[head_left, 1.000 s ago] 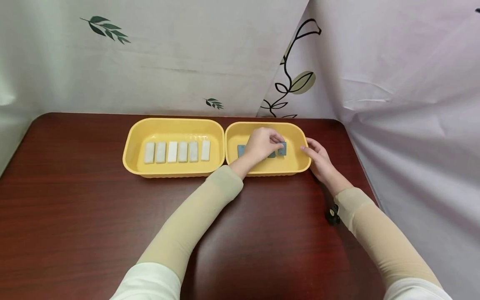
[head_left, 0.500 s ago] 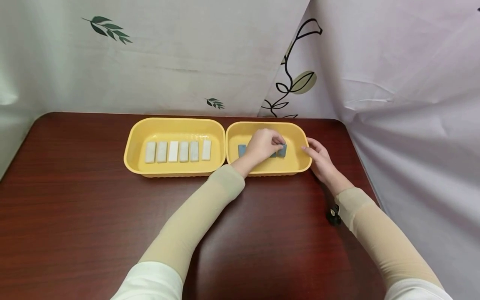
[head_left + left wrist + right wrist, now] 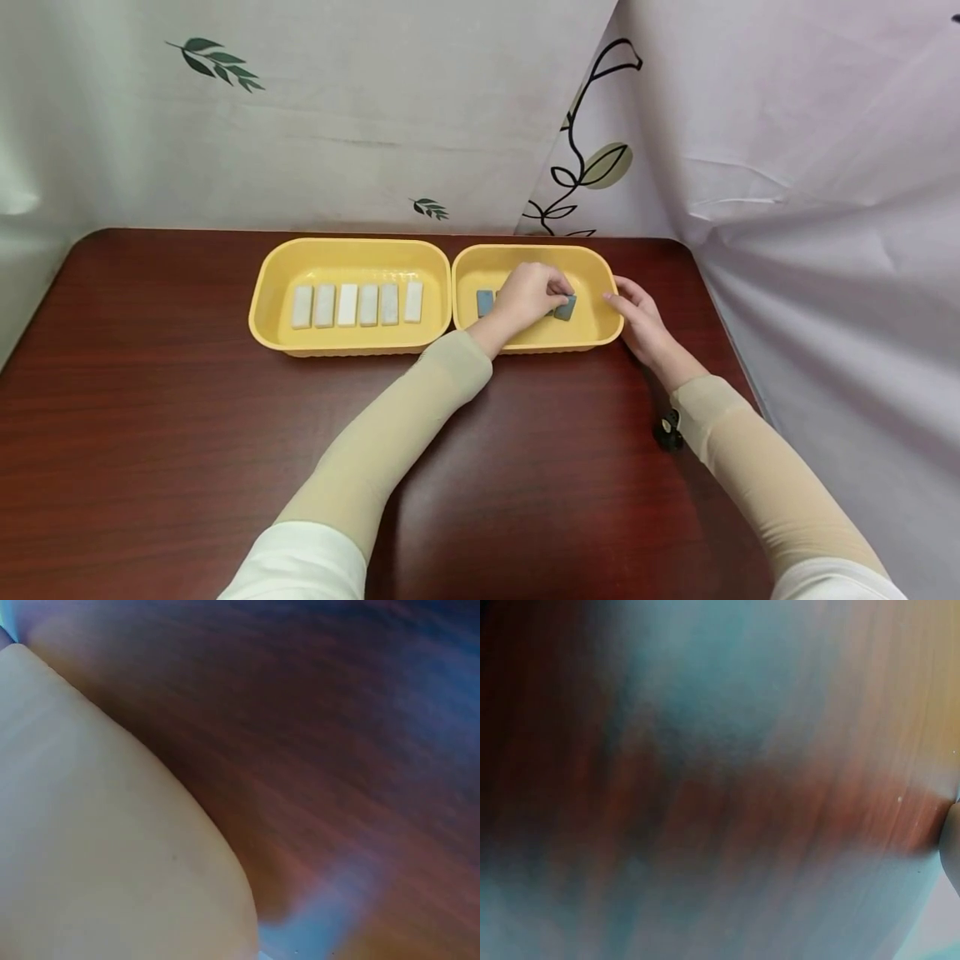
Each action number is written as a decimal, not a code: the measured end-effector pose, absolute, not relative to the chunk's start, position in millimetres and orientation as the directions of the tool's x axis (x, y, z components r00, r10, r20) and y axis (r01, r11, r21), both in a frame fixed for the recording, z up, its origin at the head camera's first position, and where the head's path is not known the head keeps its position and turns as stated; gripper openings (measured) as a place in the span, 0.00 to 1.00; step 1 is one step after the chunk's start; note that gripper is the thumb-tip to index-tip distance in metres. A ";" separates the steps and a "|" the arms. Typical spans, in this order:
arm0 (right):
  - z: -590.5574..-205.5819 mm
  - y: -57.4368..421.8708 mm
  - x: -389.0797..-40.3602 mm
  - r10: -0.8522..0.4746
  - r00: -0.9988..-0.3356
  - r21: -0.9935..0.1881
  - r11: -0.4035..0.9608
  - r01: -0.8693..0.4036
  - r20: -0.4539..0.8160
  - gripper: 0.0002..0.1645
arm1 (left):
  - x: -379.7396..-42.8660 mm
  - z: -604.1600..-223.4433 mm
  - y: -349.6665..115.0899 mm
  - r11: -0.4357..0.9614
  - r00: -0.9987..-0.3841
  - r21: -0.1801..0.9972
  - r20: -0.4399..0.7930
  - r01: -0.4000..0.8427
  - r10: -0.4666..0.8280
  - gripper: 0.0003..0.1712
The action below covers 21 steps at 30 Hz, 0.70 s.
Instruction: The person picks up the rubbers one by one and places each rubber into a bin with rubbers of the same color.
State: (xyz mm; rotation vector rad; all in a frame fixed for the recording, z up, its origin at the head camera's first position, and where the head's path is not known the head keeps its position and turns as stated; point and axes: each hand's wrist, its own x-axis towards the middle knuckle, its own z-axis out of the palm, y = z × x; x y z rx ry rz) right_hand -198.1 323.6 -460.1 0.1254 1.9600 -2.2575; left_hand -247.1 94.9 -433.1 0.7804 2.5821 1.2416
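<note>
In the head view, my left hand [image 3: 525,293] reaches into the right yellow tray [image 3: 598,312]. Its thumb and fingertips pinch the top of a small blue-grey rectangular tile [image 3: 566,309], which stands slightly slanted. Another blue tile [image 3: 484,301] lies to the left, and more of them are partly hidden under the hand. At the tray's right end, my right hand [image 3: 643,321] holds the rim, thumb over the edge and fingers outside. The left wrist view has mostly sleeve and tabletop; the right wrist view, blurred tabletop.
A second yellow tray [image 3: 270,329] touches the right one on its left side. Several whitish and grey tiles [image 3: 347,305] lie in a row inside it. A small black object [image 3: 667,431] is beside the right wrist. White curtains [image 3: 337,125] enclose the dark red table [image 3: 540,467].
My left hand has shifted slightly right and nearer, taking the blue tile along, and the tile has turned to a slant. My right hand stays on the tray's rim.
</note>
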 end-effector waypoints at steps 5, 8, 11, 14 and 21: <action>-459.6 323.8 -197.4 -0.054 -0.984 -0.976 -0.130 0.177 -0.172 0.13 | -247.3 -435.7 95.2 0.504 -0.848 0.774 0.079 0.384 0.523 0.06; -459.8 323.8 -196.8 -0.054 -0.983 -0.976 -0.121 0.181 -0.175 0.13 | -247.1 -435.6 94.6 0.474 -0.856 0.806 0.075 0.354 0.512 0.07; -459.7 323.6 -196.5 -0.055 -0.983 -0.977 -0.119 0.178 -0.173 0.13 | -247.3 -431.4 94.4 0.462 -0.862 0.825 0.060 0.327 0.503 0.09; -459.7 323.4 -196.7 -0.057 -0.984 -0.977 -0.123 0.172 -0.166 0.13 | -248.4 -423.7 95.6 0.489 -0.868 0.812 0.043 0.318 0.495 0.09; -458.1 322.0 -197.7 -0.057 -0.985 -0.978 -0.119 0.171 -0.166 0.13 | -251.5 -417.2 98.8 0.551 -0.896 0.783 0.016 0.287 0.443 0.06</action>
